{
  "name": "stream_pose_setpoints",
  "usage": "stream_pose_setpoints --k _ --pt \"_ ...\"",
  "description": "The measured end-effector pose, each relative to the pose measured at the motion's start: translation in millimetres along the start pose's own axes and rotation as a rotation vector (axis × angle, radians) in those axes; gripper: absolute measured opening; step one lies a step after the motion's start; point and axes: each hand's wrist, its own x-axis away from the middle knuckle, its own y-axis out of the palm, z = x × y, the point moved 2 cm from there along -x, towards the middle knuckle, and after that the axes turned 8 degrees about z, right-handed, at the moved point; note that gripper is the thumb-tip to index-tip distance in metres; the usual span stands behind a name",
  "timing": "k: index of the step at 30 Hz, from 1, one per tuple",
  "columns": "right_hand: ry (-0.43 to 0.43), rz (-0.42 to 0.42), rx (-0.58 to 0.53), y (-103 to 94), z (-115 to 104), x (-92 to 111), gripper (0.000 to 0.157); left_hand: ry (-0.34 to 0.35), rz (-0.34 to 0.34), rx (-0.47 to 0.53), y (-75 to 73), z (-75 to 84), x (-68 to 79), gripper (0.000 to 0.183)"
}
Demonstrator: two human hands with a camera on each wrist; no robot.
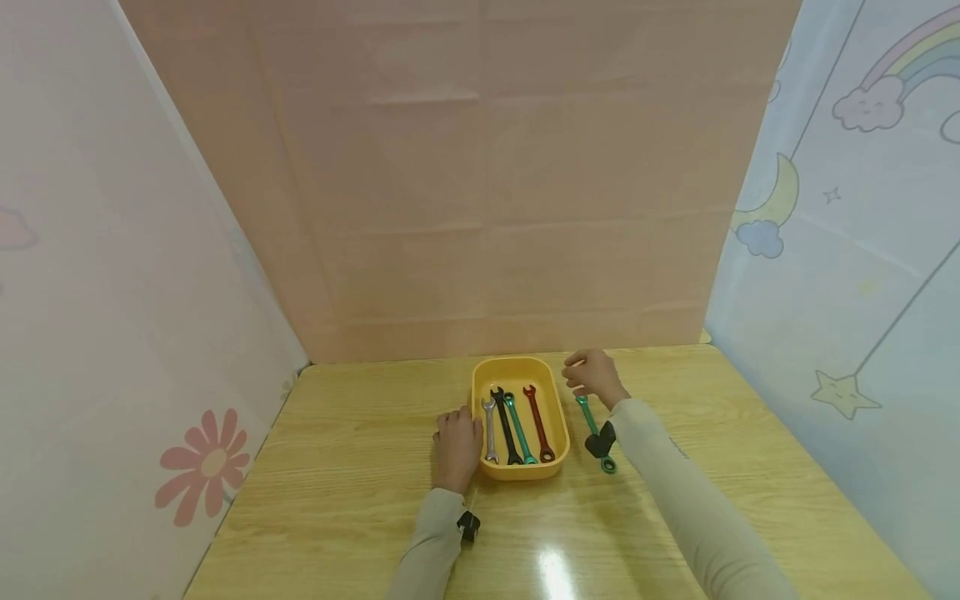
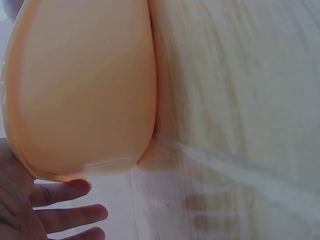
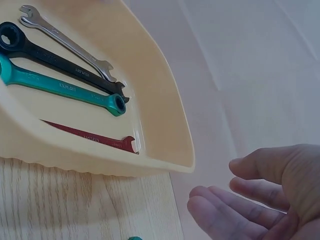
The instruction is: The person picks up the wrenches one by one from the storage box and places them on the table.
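A yellow plastic tray (image 1: 522, 472) holds a silver wrench (image 1: 490, 429), a black wrench (image 1: 506, 425), a green wrench (image 1: 521, 427) and a red wrench (image 1: 538, 423). At the tray's left side is my left hand (image 1: 456, 450); in the left wrist view its fingers (image 2: 75, 216) are extended, the nearest one right at the tray's edge. To the right of the tray, my right hand (image 1: 592, 375) hovers with loosely bent fingers (image 3: 250, 207) and nothing between them. Another green wrench (image 1: 589, 415) lies on the table below that hand, partly hidden by the wrist camera.
The wooden table (image 1: 360, 467) runs back to an upright tan sheet (image 1: 480, 250). Printed panels stand at either side, the left one with a pink flower (image 1: 213, 462), the right one with a star (image 1: 845, 393). A black camera (image 1: 468, 526) is on the left wrist.
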Motion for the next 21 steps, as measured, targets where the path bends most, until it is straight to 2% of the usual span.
stream_pose_setpoints --k 8,21 --pt "0.005 -0.008 -0.027 7.1 -7.6 0.6 0.031 -0.013 -0.004 -0.008 0.4 -0.8 -1.3 0.020" --pt "0.003 -0.045 -0.062 18.7 -14.6 1.8 0.037 -0.014 -0.006 0.011 1.3 -2.4 -0.9 0.021"
